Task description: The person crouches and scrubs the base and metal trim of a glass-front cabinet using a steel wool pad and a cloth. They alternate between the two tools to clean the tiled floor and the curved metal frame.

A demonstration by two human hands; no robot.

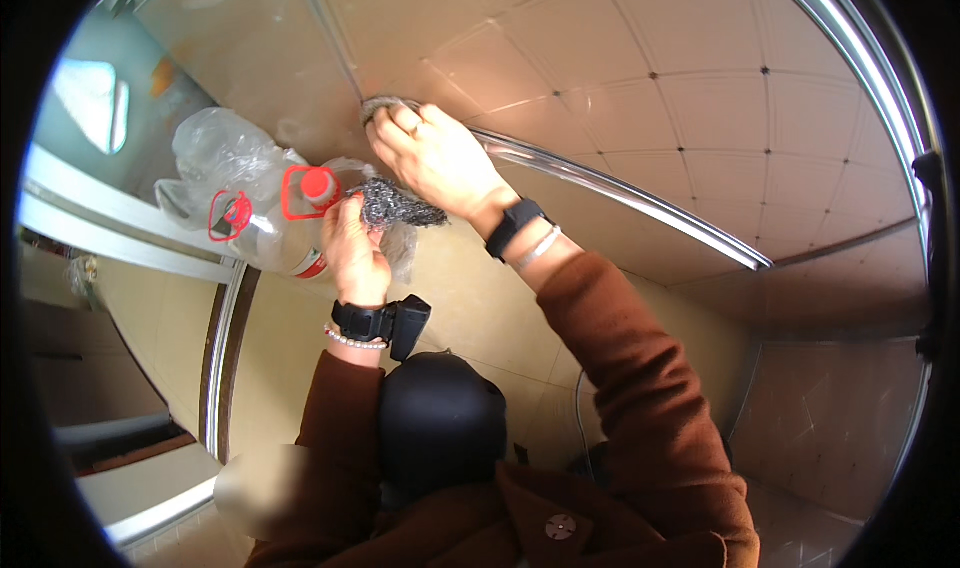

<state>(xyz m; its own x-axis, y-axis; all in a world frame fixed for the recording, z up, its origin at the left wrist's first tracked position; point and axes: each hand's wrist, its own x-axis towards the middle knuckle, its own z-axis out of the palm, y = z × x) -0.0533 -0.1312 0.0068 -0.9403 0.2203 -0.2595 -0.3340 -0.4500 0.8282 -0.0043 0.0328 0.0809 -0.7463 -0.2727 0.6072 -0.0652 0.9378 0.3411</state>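
Note:
My left hand (355, 249) grips a tangled steel wool scourer (399, 204) by its left end. Up and to the right of it, my right hand (431, 148) presses a greyish pad or cloth (381, 105) against the tiled wall surface (525, 57); the fingers cover most of this pad, so its material is unclear. Clear plastic jugs with red caps and handles (318, 185) stand just left of my left hand, partly hidden by it. Crumpled clear plastic (225, 144) lies behind the jugs.
A shiny metal trim strip (630, 202) runs along the tiled surface to the right of my right hand. On the left are a white window or door frame (127, 211) and a metal-edged door frame (222, 365). A dark rounded object (442, 421) is below my hands.

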